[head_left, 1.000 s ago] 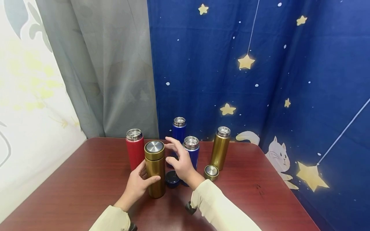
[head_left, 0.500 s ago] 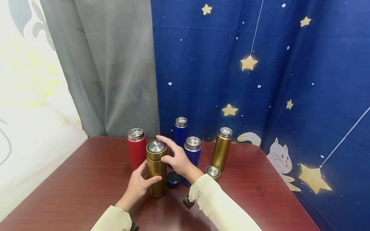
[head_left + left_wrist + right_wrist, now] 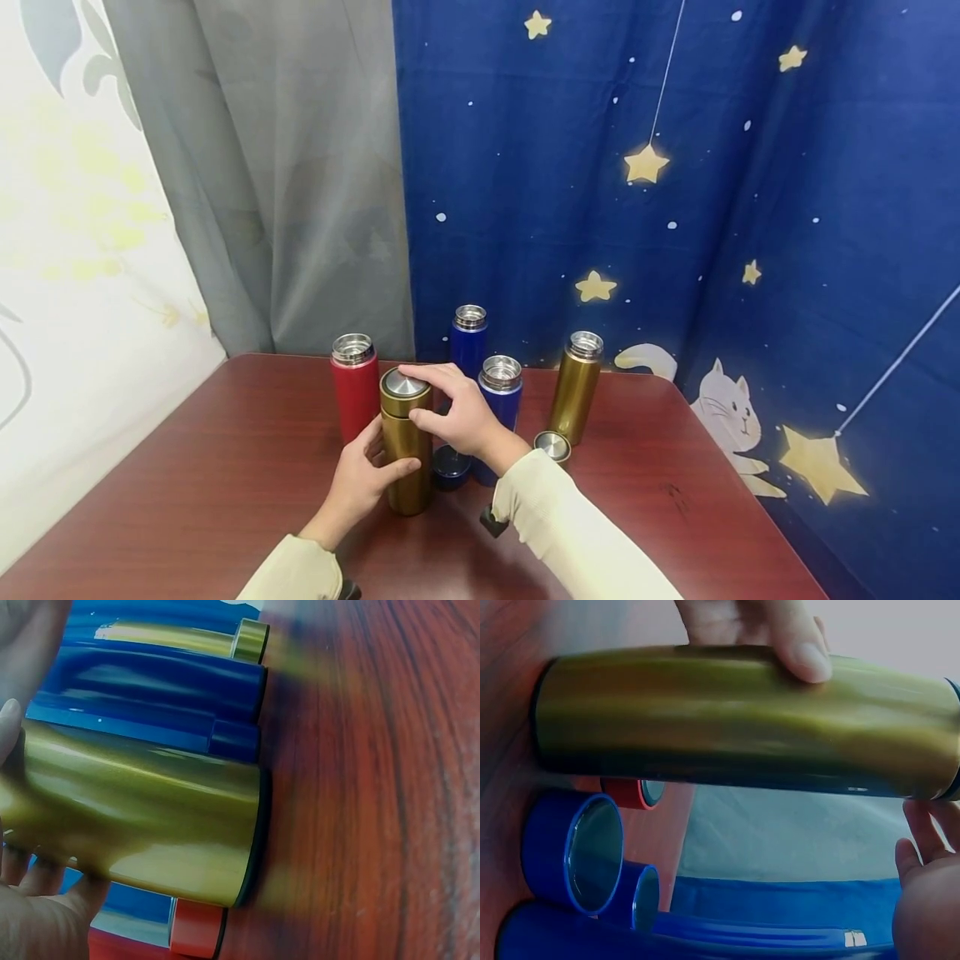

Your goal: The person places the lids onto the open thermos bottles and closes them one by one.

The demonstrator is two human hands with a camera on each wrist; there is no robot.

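A gold thermos [image 3: 408, 475] stands upright on the table, topped by its gold lid [image 3: 395, 406] with a silver disc. My left hand [image 3: 358, 479] grips the body from the left, thumb across the front; the left wrist view shows its fingers behind the body. My right hand [image 3: 467, 417] holds the lid, its thumb on the near side and a finger over the top. Some right fingers are hidden behind the lid in the head view. In the right wrist view, the left thumb [image 3: 810, 661] presses on the gold body.
Behind stand a red thermos [image 3: 355, 392], two lidless blue thermoses [image 3: 501, 387] [image 3: 470, 346] and another lidless gold thermos [image 3: 576, 392]. Loose lids lie near them: blue [image 3: 452, 469], gold [image 3: 552, 447] and red [image 3: 199, 930]. Curtains hang beyond the reddish-brown table [image 3: 225, 467].
My right hand has moved left and closed from beside the gold thermos onto its lid, fingers now over the top. My left hand keeps its grip; the view has shifted slightly.
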